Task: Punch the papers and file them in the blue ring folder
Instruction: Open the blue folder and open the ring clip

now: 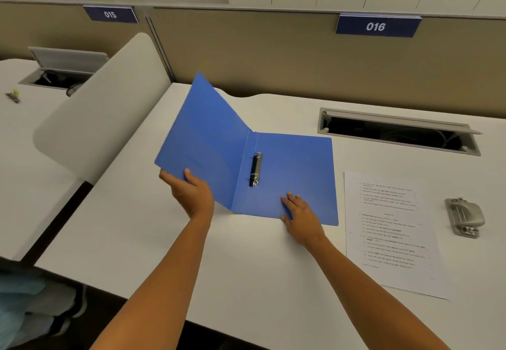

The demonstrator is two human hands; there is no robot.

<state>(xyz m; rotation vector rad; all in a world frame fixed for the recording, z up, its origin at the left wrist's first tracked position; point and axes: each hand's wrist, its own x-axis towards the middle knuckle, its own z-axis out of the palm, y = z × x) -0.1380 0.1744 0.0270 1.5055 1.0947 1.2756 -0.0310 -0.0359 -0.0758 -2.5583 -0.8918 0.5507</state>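
Your left hand (pixel 189 192) grips the near edge of the folder (pixel 290 174) cover, thumb on the inner face and fingers behind, holding that cover raised and tilted off the desk (pixel 246 262). Your right hand (pixel 299 217) lies flat, fingers straight, pressing the back cover down near its front edge. It holds nothing.

The folder sits at mid-desk, half open, back cover flat on the surface. The ring clip (pixel 256 169) beside the spine appears closed. The papers (pixel 388 229) lie just right of the folder, apart from it, printed side up. No punched holes are visible, though the print is too fine to be sure. The punch (pixel 464 217) stands further right, clear of the papers.

Assessment: the folder is being opened; punching and filing remain to be done.

Risks noted:
- The raised cover is thin and flexes. Release it early and it may fall shut over the rings.
- Lift your right hand first and the folder may slide or swing on the smooth desk.
- The papers rest close to the desk's front edge; a sweep of your right forearm could push them off or skew the stack, giving misaligned holes.
- Punching the wrong edge would leave the holes away from the rings.
- The rings must be opened before filing; forcing sheets on would tear them.
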